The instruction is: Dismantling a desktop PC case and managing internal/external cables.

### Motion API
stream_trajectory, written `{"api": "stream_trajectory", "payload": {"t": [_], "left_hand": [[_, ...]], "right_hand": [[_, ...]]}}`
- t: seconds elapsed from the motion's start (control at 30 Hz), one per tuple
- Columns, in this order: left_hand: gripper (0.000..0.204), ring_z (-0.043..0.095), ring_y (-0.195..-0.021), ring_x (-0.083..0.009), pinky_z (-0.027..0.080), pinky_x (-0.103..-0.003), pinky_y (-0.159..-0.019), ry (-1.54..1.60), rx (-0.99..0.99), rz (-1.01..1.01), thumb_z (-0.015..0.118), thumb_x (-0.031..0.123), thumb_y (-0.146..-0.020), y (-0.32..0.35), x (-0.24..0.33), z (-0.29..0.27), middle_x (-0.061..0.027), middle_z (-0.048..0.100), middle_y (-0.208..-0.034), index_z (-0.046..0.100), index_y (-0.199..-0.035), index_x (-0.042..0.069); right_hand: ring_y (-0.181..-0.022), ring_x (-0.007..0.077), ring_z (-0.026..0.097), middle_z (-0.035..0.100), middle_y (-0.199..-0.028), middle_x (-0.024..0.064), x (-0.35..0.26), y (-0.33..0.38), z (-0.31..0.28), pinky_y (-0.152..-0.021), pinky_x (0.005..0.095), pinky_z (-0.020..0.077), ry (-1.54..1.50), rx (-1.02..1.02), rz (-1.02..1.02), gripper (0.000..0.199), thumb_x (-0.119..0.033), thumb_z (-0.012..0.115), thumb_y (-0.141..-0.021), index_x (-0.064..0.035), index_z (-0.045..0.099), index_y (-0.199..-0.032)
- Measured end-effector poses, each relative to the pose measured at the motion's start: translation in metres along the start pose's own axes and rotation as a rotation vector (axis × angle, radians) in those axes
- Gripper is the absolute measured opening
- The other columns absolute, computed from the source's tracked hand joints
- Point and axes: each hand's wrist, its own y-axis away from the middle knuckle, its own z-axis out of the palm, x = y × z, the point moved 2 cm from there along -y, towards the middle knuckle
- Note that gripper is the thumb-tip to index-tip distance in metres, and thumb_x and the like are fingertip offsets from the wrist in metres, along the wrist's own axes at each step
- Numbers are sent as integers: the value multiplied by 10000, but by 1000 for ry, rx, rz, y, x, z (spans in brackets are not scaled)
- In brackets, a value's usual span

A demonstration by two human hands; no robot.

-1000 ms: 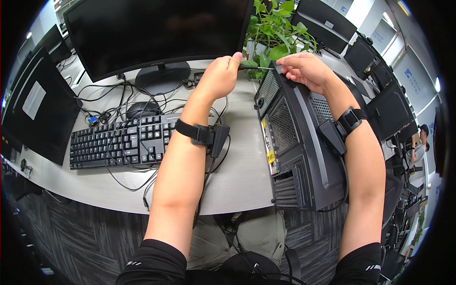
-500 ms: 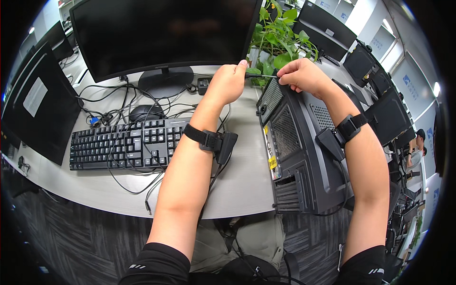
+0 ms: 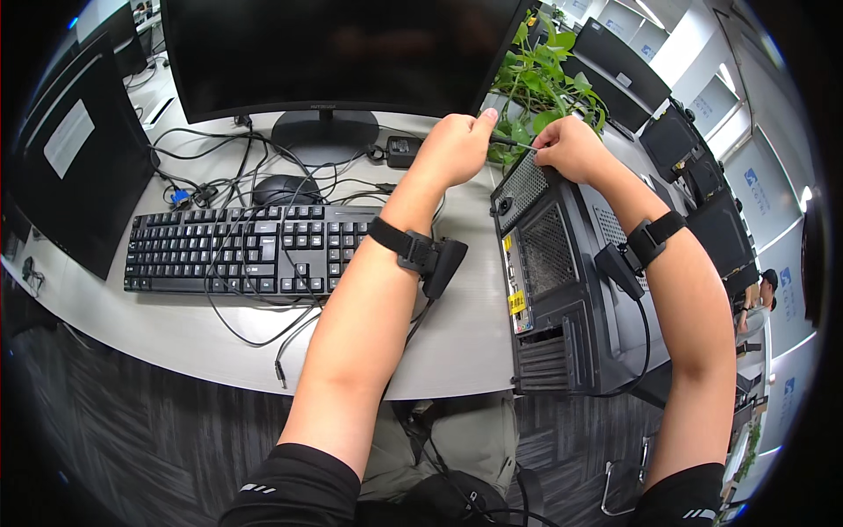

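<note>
My left hand (image 3: 457, 149) is closed around a screwdriver (image 3: 507, 140), its thumb lying along the top. Most of the handle is hidden in the fist. The thin shaft points right and slightly down to my right hand (image 3: 571, 151), whose thumb and fingers pinch at its tip. Whether a screw sits there cannot be seen. Both hands are at the far end of a black computer case (image 3: 549, 250), which lies on the right part of the desk with its grilles, ports and slots facing left.
A monitor (image 3: 342, 61) stands at the back, with a plant (image 3: 544, 75) beside it. Left of my arm are a keyboard (image 3: 219, 250), a mouse (image 3: 285, 189), a power adapter (image 3: 404, 151) and tangled cables. Another dark screen (image 3: 75, 184) stands far left. A person (image 3: 755, 312) is in the right background.
The whole view has shifted, so the monitor and case sit further right. The screwdriver now slopes down toward my right hand, where it was nearly level. Both hands keep their grip.
</note>
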Motion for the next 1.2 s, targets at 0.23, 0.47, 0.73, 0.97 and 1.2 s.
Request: {"api": "stream_trajectory", "payload": {"t": [0.23, 0.47, 0.73, 0.97, 1.2], "left_hand": [[527, 593, -1034, -291, 467, -373, -898, 81, 17, -22, 554, 449, -954, 6, 2, 1, -247, 619, -1102, 514, -1126, -47], [532, 598, -732, -352, 473, -425, -718, -88, 137, 82, 483, 431, -968, 1, 2, -5, -234, 617, -742, 616, -806, -59], [522, 539, -600, -232, 449, -379, -631, 165, 461, 88, 475, 414, -975, -2, 3, -25, -100, 566, -602, 579, -729, -35], [493, 472, -542, -115, 400, -309, -549, 275, 382, 111, 490, 401, -984, -8, -3, -18, -7, 510, -576, 531, -673, 21], [465, 456, -549, -93, 389, -284, -541, 344, 336, 141, 496, 385, -985, -10, -5, -19, 9, 502, -606, 521, -680, 35]], "right_hand": [[-736, 270, 680, 708, -783, 170, 0, -1, 0, -737, 353, 536, 77, 1, -28, 241, -155, 728, -688, -15, 754, -883], [-757, 270, 685, 710, -792, 173, -1, -3, 2, -745, 356, 534, 68, -21, -12, 223, -149, 692, -726, -10, 753, -890], [-845, 322, 685, 710, -885, 191, -5, 2, 3, -791, 383, 526, 154, -54, -100, 177, -125, 648, -827, 0, 728, -924], [-919, 380, 652, 684, -925, 226, -9, -4, 12, -840, 418, 507, 437, -131, -182, 211, -81, 533, -891, 46, 677, -976], [-956, 379, 647, 682, -942, 222, -6, -4, 13, -870, 418, 502, 513, -173, -310, 221, -46, 476, -920, 61, 660, -978]]}}
